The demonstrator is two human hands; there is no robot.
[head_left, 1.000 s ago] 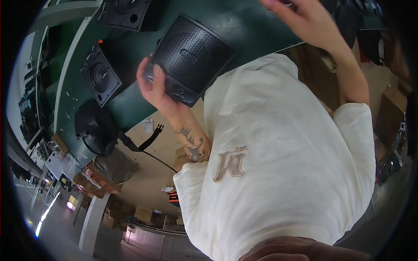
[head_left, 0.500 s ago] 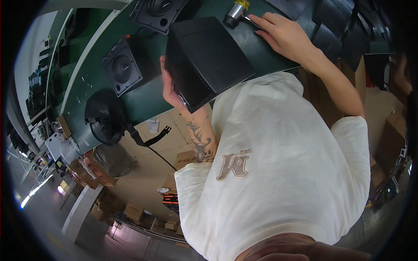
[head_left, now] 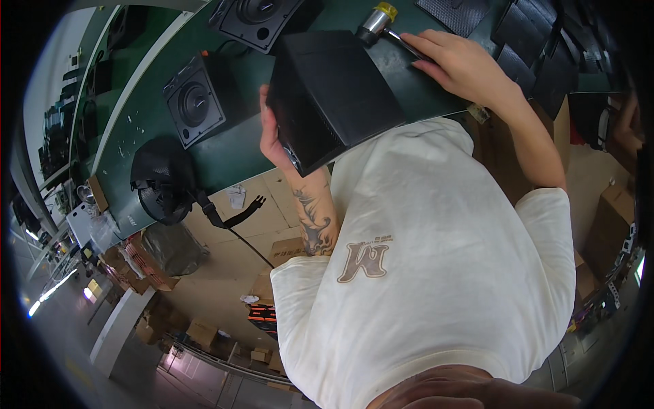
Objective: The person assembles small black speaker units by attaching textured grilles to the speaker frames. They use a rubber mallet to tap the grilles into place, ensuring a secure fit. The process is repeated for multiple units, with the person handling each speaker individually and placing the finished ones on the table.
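Note:
A large black speaker box [head_left: 334, 95] is tilted at the table's near edge, close against my shirt. My left hand [head_left: 274, 136] grips its left side, fingers along the outer face and the rest partly hidden by the box. To the right of the box, my right hand [head_left: 460, 65] is closed around the thin handle of a mallet [head_left: 377, 26]. The mallet has a silver head with one yellow face and one dark face. Its head lies beyond the box's far right corner, apart from it.
Two speakers with exposed cones, one nearer [head_left: 195, 105] and one farther [head_left: 255, 17], stand on the green table [head_left: 235, 160]. A black mesh cap-like item [head_left: 162, 180] with a strap sits at the left edge. Black textured panels [head_left: 524, 41] are piled at far right.
The speaker box and my left hand have shifted slightly right in the picture. My right hand has moved a little right and nearer, with the mallet still in it.

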